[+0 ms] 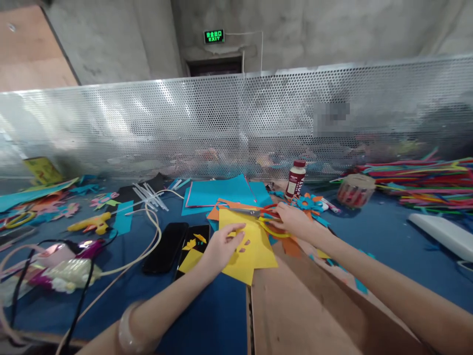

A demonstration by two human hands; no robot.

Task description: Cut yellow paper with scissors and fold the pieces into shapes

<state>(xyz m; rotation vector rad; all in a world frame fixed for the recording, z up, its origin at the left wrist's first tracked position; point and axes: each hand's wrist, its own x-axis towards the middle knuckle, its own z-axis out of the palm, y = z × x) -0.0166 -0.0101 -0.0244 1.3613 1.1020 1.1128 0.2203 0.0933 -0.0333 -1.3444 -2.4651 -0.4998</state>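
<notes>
My right hand is closed at the handles of a pair of scissors. The handles are red and yellow, and the metal blades point left across the upper part of some yellow paper. Small cut-out holes show in this paper. Over its left side is my left hand, thumb and forefinger apart with yellow between them; whether it touches the sheet I cannot tell. To its left, small yellow cut pieces lie on a dark phone, with another black phone beside that.
Blue paper sheets lie behind the yellow paper. A bottle stands at the back, left of a round container. Leftward are a yellow glue gun, looping cables and paper scraps. Colourful pipe cleaners fill the right. A perforated metal panel bounds the table.
</notes>
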